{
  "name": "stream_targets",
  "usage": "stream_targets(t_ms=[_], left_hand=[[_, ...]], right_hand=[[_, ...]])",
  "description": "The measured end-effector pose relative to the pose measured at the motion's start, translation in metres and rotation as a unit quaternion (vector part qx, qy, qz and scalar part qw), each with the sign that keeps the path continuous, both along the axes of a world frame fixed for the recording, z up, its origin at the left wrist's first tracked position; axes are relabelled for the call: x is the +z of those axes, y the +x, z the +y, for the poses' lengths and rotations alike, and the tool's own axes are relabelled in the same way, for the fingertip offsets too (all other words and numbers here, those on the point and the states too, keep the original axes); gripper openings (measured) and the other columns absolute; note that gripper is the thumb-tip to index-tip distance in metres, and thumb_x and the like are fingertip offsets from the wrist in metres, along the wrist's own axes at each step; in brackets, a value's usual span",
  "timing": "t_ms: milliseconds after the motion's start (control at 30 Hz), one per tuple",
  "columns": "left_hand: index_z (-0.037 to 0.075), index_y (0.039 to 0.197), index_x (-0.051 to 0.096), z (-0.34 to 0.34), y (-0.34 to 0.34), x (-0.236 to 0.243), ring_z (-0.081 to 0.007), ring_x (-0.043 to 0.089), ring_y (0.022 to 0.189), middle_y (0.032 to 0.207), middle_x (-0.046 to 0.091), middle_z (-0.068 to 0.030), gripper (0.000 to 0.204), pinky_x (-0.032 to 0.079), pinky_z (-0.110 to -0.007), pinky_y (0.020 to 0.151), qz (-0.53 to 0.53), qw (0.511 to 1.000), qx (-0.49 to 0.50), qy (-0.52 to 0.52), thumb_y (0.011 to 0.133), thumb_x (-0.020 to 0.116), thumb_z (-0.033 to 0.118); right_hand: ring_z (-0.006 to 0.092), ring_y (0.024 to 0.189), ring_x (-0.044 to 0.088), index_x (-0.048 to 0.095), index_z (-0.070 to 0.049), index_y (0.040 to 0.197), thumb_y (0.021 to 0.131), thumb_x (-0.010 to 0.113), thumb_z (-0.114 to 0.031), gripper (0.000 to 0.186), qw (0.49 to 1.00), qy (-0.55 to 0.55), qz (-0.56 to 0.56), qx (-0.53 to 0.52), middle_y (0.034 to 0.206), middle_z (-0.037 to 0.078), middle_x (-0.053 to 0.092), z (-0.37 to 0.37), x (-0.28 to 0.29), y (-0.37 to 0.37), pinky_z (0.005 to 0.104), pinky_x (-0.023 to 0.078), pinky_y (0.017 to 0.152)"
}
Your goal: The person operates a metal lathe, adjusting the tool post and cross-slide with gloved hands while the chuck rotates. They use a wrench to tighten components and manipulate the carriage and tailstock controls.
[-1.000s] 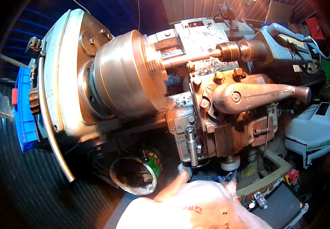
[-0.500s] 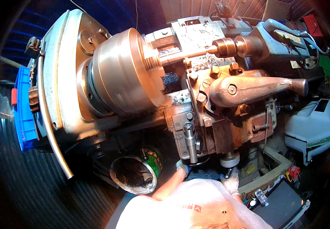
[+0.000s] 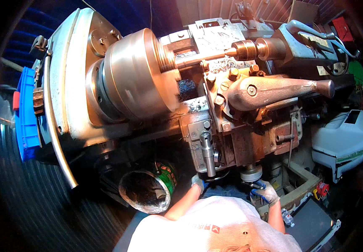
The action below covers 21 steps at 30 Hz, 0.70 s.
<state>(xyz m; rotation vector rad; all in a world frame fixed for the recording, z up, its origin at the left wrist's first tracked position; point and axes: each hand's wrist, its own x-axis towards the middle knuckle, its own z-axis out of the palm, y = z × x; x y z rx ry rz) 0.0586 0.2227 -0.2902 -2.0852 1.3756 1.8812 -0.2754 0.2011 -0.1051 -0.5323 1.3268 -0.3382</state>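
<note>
In the lathe, a slim metal shaft (image 3: 200, 59) runs from the large chuck (image 3: 137, 75) to the tailstock centre (image 3: 245, 50). Blur on the chuck's jaws shows it turning. A tool post with a long clamp lever (image 3: 280, 92) sits beside the shaft, its tool close to the work. Below the carriage, my gloved left hand (image 3: 198, 183) closes on the rim of a dark handwheel (image 3: 219, 178). My gloved right hand (image 3: 267, 193) has its fingers round the crank handle (image 3: 255, 185) under the pale cross-slide dial (image 3: 251, 174). Both hands' fingertips are partly hidden.
Metal chips (image 3: 188, 89) lie on the bed. An open bucket (image 3: 144, 191) with dark contents stands left of my left arm. A white machine cover (image 3: 342, 140), a metal frame (image 3: 305, 185) and a dark flat panel (image 3: 311, 222) are at the right. A blue crate (image 3: 27, 115) leans at far left.
My right hand has moved right and slightly up as the crank handle changed angle. My left hand stays at the handwheel. The whole view has shifted slightly.
</note>
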Motion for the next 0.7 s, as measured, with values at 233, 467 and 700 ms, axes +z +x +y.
stream_targets(t_ms=[233, 467, 700], left_hand=[[0.016, 0.131, 0.055, 0.008, 0.003, -0.025, -0.0203, 0.057, 0.112, 0.125, 0.06, -0.0028, 0.049, 0.046, -0.033, 0.097, 0.021, 0.999, -0.036, 0.005, 0.087, 0.064, 0.034], [0.015, 0.129, 0.056, 0.046, 0.003, -0.089, -0.022, 0.057, 0.11, 0.124, 0.061, -0.0034, 0.041, 0.046, -0.036, 0.097, 0.21, 0.914, 0.331, 0.102, 0.091, 0.059, 0.029], [0.013, 0.121, 0.062, 0.022, 0.002, -0.05, -0.026, 0.062, 0.107, 0.118, 0.066, -0.0094, 0.049, 0.049, -0.035, 0.09, 0.164, 0.949, 0.257, 0.083, 0.083, 0.062, 0.043]], right_hand=[[0.0133, 0.1, 0.059, 0.062, 0.0, 0.118, 0.075, 0.072, -0.002, 0.045, 0.999, -0.01, -0.036, 0.027, 0.108, 0.005, 0.066, -0.009, -0.002, -0.002, 0.0314, 0.05, 0.086], [0.0145, 0.092, 0.064, 0.061, -0.001, 0.121, 0.073, 0.071, -0.005, 0.049, 0.996, 0.02, -0.048, 0.067, 0.106, 0.006, 0.067, -0.012, -0.007, -0.012, 0.0316, 0.052, 0.086], [0.014, 0.089, 0.064, 0.064, 0.0, 0.113, 0.074, 0.069, -0.004, 0.039, 0.992, 0.04, -0.118, 0.01, 0.099, 0.006, 0.068, -0.017, 0.004, -0.009, 0.0299, 0.051, 0.083]])
